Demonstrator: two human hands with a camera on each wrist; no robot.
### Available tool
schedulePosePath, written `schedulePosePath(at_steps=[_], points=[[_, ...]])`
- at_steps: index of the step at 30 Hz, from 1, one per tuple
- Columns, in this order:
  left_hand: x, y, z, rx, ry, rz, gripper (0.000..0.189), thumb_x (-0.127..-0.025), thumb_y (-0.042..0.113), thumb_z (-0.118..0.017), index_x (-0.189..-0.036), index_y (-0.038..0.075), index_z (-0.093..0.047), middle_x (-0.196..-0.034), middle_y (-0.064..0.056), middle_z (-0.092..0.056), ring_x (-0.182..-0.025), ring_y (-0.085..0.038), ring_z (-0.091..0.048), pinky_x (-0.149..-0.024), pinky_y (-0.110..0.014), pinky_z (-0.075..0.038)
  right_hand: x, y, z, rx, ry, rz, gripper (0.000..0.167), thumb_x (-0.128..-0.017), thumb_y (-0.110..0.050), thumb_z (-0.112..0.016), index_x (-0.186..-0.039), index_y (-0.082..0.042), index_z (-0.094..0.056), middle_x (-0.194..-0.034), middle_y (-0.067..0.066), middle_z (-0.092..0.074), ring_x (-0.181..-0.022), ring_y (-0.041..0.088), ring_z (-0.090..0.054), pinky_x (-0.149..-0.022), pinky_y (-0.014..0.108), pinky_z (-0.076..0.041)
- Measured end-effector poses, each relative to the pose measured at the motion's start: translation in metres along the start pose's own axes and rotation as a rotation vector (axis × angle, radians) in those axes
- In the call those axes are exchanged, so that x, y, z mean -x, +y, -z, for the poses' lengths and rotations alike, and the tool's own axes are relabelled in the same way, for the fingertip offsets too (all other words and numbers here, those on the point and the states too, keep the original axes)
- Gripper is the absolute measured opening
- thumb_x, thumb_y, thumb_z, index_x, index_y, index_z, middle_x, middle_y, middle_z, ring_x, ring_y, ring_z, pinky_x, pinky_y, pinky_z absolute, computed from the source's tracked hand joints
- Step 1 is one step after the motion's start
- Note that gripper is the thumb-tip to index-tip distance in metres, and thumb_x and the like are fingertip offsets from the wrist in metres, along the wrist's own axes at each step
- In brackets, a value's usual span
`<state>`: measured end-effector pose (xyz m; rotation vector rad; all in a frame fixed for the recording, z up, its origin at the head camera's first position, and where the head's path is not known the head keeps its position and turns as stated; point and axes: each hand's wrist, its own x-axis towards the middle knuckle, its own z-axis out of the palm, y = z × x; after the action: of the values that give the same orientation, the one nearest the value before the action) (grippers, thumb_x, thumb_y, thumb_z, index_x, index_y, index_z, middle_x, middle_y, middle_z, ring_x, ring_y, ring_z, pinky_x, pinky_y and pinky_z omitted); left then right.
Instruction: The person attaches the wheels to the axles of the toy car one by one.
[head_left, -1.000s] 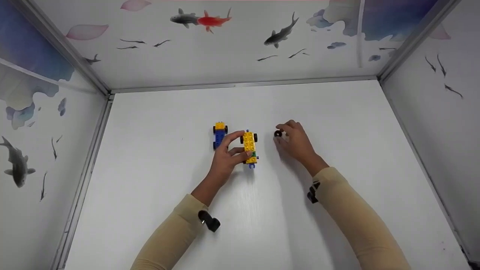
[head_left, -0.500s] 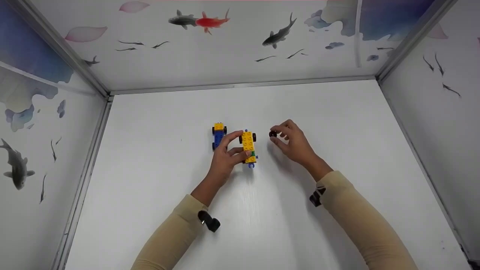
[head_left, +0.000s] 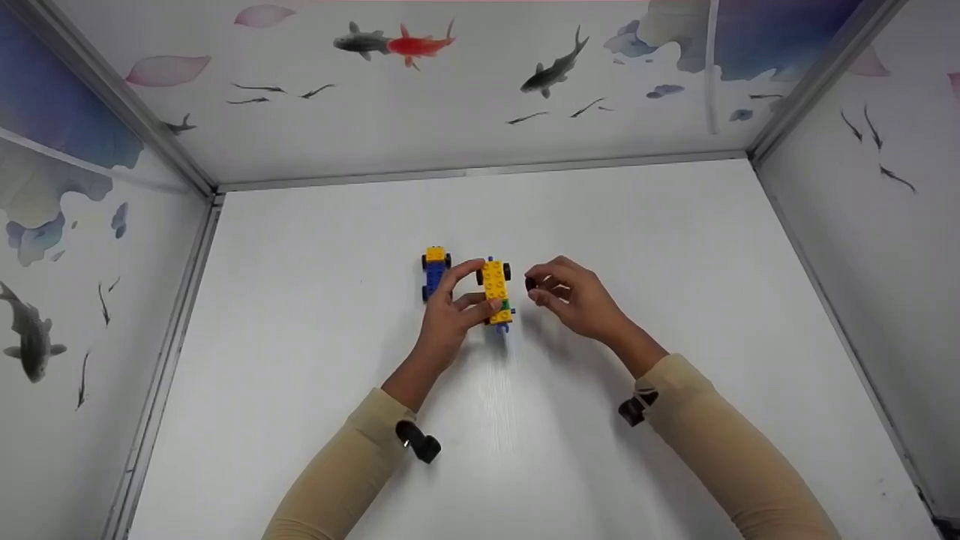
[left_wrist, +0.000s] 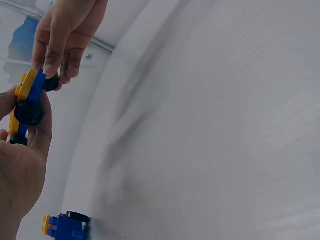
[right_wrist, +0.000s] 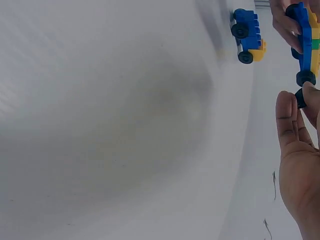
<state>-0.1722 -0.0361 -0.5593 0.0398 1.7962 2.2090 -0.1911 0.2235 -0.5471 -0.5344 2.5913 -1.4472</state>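
My left hand grips a toy brick car above the table, its yellow studded top facing the head camera. A green piece shows on it, and blue bricks lie under the yellow in the right wrist view. Black wheels are fitted at the car's far end; on the near right side a bare blue stub sticks out. To the right, my right hand pinches a loose black wheel between thumb and fingers, a small gap from the car in the head view. Part of the wheel is hidden by the fingertips.
A second toy car, blue with a yellow block at its far end and black wheels, stands on the white table just left of the held car. Printed white panels wall in the table on the left, right and back.
My right hand has moved left and slightly nearer with the wheel, which has turned from face-on to edge-on. My left hand holds the car almost still.
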Motion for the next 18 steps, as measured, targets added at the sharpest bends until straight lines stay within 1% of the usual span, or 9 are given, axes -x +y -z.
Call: schedulePosePath(at_steps=[5, 10, 14, 18], points=[[-0.002, -0.001, 0.000, -0.010, 0.013, -0.016, 0.070, -0.097, 0.012, -0.087, -0.158, 0.030, -0.057, -0.170, 0.002, -0.041, -0.130, -0.029, -0.070, -0.102, -0.037, -0.066, 0.003, -0.007, -0.002, -0.067, -0.053, 0.005, 0.030, -0.105, -0.015, -0.077, -0.135, -0.019, -0.076, -0.127, 0.003, -0.072, -0.117, 0.021, -0.076, -0.105, 0.037, -0.065], [-0.002, -0.003, 0.003, 0.000, 0.029, -0.057, 0.068, -0.097, 0.013, -0.087, -0.155, 0.033, -0.059, -0.169, 0.003, -0.042, -0.130, -0.029, -0.070, -0.101, -0.036, -0.066, 0.005, -0.011, -0.006, -0.112, -0.106, 0.029, 0.030, -0.104, -0.016, -0.077, -0.134, -0.018, -0.078, -0.127, 0.004, -0.075, -0.117, 0.022, -0.077, -0.105, 0.035, -0.065], [-0.002, -0.005, 0.004, 0.029, 0.011, -0.092, 0.069, -0.098, 0.013, -0.086, -0.158, 0.029, -0.056, -0.171, 0.001, -0.038, -0.129, -0.030, -0.070, -0.100, -0.036, -0.067, 0.007, -0.015, -0.006, -0.144, -0.123, 0.057, 0.031, -0.103, -0.013, -0.078, -0.134, -0.012, -0.078, -0.128, 0.008, -0.076, -0.117, 0.026, -0.077, -0.104, 0.036, -0.065], [-0.002, -0.005, 0.003, 0.040, 0.002, -0.113, 0.068, -0.099, 0.013, -0.085, -0.158, 0.027, -0.055, -0.171, 0.000, -0.038, -0.129, -0.030, -0.070, -0.099, -0.035, -0.067, 0.008, -0.018, -0.006, -0.159, -0.127, 0.074, 0.033, -0.103, -0.010, -0.078, -0.135, -0.005, -0.076, -0.129, 0.011, -0.076, -0.117, 0.029, -0.077, -0.105, 0.038, -0.065]])
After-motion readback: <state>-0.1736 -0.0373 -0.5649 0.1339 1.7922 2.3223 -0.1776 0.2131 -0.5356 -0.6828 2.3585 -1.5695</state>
